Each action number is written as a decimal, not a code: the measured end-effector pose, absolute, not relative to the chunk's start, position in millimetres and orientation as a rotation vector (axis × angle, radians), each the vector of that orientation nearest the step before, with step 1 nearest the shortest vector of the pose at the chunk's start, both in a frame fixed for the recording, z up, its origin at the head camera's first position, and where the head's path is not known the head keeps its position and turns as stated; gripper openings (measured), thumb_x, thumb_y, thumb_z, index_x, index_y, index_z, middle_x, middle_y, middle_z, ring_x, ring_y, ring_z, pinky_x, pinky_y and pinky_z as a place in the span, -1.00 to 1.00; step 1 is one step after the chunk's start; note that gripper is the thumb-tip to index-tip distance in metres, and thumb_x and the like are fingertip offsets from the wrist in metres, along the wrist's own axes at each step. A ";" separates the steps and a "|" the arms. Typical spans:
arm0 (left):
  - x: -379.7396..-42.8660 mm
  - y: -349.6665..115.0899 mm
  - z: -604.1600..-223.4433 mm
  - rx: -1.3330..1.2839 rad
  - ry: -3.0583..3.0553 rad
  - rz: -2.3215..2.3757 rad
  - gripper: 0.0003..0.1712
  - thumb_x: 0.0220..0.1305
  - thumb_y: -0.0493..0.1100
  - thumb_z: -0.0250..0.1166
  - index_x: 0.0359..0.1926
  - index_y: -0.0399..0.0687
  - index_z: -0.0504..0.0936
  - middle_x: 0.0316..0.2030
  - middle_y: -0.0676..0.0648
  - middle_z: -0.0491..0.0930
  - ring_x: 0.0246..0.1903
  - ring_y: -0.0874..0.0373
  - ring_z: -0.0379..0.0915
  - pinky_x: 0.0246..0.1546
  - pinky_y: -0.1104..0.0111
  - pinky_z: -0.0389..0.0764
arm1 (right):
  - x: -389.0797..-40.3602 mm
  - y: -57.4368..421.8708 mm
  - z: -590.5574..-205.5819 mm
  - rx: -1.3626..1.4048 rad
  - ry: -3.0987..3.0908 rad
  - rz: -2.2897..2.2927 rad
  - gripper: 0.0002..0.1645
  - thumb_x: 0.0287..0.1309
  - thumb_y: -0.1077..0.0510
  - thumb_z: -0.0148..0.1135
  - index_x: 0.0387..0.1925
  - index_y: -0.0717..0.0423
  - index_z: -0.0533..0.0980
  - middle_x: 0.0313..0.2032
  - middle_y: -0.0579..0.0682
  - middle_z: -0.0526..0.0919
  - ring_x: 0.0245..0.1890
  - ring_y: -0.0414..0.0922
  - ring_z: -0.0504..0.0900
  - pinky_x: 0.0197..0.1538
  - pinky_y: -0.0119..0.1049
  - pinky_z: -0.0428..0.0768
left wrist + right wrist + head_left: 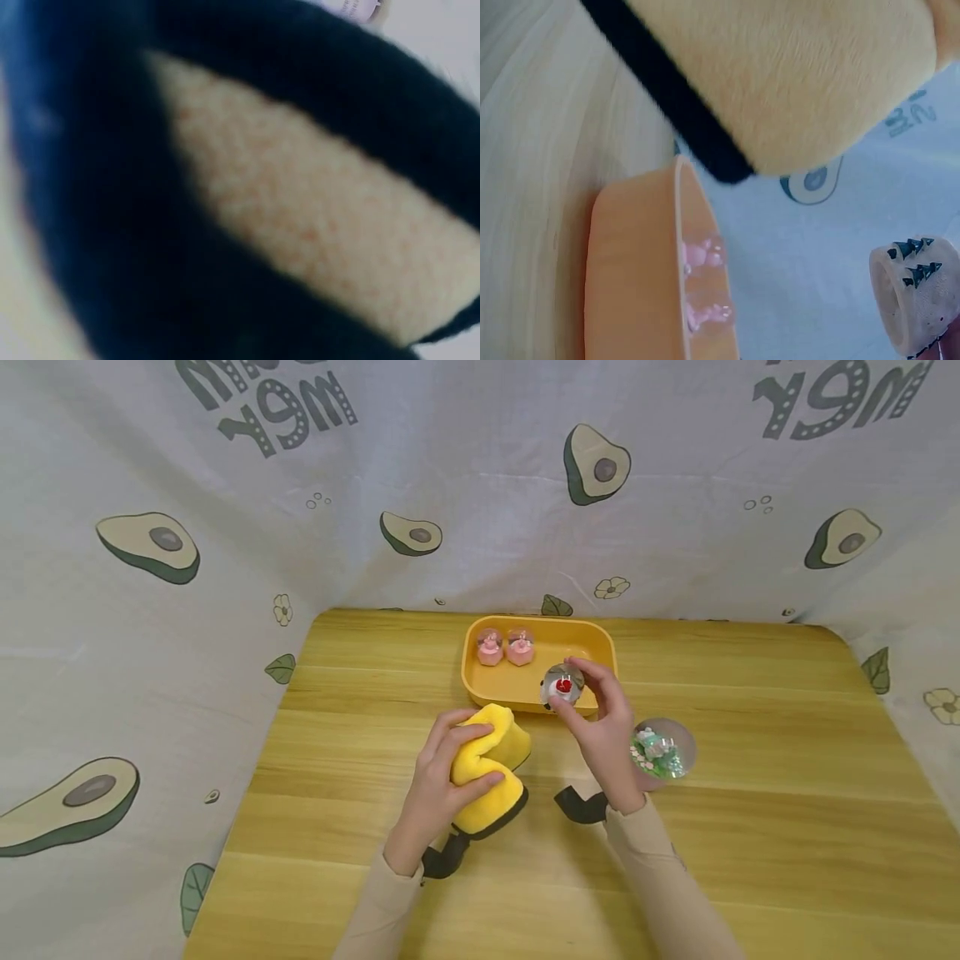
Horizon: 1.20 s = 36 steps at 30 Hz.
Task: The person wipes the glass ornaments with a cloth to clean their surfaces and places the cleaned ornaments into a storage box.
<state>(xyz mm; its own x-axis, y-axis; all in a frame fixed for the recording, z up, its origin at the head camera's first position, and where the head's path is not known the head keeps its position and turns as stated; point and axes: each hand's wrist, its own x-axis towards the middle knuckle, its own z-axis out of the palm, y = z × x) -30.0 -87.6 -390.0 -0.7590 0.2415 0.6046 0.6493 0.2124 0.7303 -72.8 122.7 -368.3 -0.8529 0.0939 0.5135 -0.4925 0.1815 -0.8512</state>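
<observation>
My left hand (433,777) grips a folded yellow cloth (480,760) with a dark edge, in front of the tray. In the left wrist view the cloth (315,210) fills most of the frame, blurred. My right hand (609,735) pinches a small snow globe (562,685) between thumb and fingers, over the tray's front right part. A red figure shows inside its clear dome. The right wrist view shows this globe's pale base (911,292) with dark tree shapes on it, and the cloth (802,82) above the tray.
Two small pink snow globes (506,648) stand in the back left of the yellow-orange tray (555,622). A larger snow globe (663,750) with green and pink decoration stands right of my right hand. An avocado-print curtain (495,518) hangs behind the wooden table (772,760).
</observation>
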 end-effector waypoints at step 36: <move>-27.8 -91.1 -395.2 -0.792 -2.170 -1.598 -0.47 0.22 0.12 0.29 0.06 -0.12 0.46 0.06 -0.20 0.37 -0.01 -0.07 0.41 -0.08 0.21 0.55 | -183.1 132.5 -400.7 -0.190 -2.274 1.738 -0.43 0.09 0.21 0.38 0.14 0.23 0.44 0.05 0.15 0.52 0.06 0.01 0.47 0.18 -0.16 0.38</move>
<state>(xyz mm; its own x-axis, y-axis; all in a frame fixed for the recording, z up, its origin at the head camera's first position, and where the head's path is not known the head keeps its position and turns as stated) -27.8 -91.1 -395.2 -0.7906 0.2379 0.5642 0.6094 0.2155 0.7630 -183.1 132.5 -400.7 -0.9544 0.2663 0.1350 -0.0604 0.2706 -0.9608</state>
